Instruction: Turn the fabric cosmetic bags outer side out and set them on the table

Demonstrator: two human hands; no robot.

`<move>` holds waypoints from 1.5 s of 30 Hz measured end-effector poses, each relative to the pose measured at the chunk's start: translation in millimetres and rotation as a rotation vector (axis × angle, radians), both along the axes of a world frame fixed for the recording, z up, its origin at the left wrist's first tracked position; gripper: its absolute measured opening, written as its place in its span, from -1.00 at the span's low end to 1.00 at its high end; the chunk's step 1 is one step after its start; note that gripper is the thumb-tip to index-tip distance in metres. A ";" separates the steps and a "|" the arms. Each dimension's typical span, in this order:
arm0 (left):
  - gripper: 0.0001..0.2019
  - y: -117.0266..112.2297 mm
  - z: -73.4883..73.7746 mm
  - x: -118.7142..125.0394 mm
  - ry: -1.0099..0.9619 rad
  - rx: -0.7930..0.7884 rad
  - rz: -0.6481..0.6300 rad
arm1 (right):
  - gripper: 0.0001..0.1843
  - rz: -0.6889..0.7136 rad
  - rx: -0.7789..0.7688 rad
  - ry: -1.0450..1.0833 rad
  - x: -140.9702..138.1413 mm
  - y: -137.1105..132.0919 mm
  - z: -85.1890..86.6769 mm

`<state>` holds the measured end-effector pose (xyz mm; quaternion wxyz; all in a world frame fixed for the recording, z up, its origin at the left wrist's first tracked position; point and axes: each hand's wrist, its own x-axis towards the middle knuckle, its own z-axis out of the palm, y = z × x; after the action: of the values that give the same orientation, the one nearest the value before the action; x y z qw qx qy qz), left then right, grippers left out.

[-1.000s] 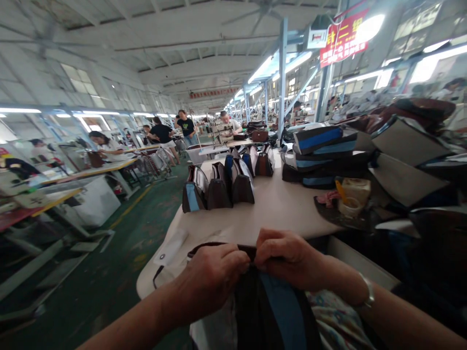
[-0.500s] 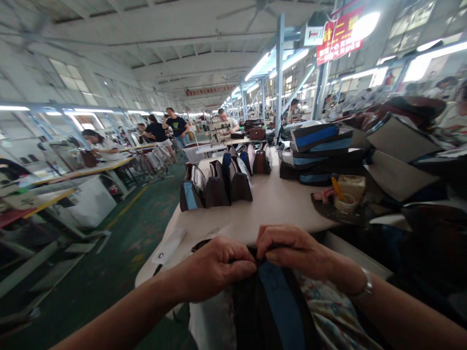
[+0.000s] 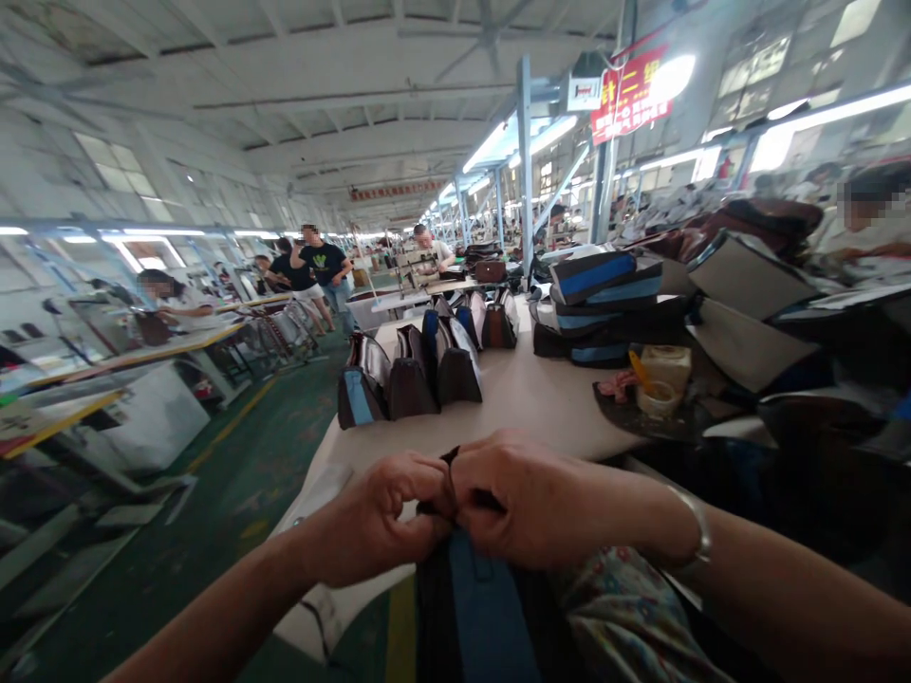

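I have the left hand [image 3: 391, 509] and right hand [image 3: 516, 498] pinched on the top of a black-and-blue bag piece [image 3: 491, 617], at the near edge of the surface [image 3: 530, 408]; pouches [image 3: 413, 387] stand on the surface; beyond it is a person [image 3: 434, 249].

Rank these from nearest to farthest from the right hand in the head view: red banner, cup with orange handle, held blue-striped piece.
1. Blue-striped piece: pinched at the right hand, hanging below.
2. Cup: ahead, to the right.
3. Red banner: high up, far beyond.

left hand [image 3: 388, 512], right hand [image 3: 516, 498], blue-striped piece [image 3: 491, 607] all shifted left in view
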<state>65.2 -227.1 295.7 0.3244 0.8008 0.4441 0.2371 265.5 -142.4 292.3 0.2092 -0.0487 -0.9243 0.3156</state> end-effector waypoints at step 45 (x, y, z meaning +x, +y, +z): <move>-0.79 -37.7 -18.3 14.8 -0.166 -0.483 0.388 | -0.69 0.253 -0.829 0.073 -5.2 2.4 -76.6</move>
<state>80.0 -264.7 277.5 0.4888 0.5790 0.6041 0.2467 260.3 -140.0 215.7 0.1639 -0.0037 -0.7100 0.6848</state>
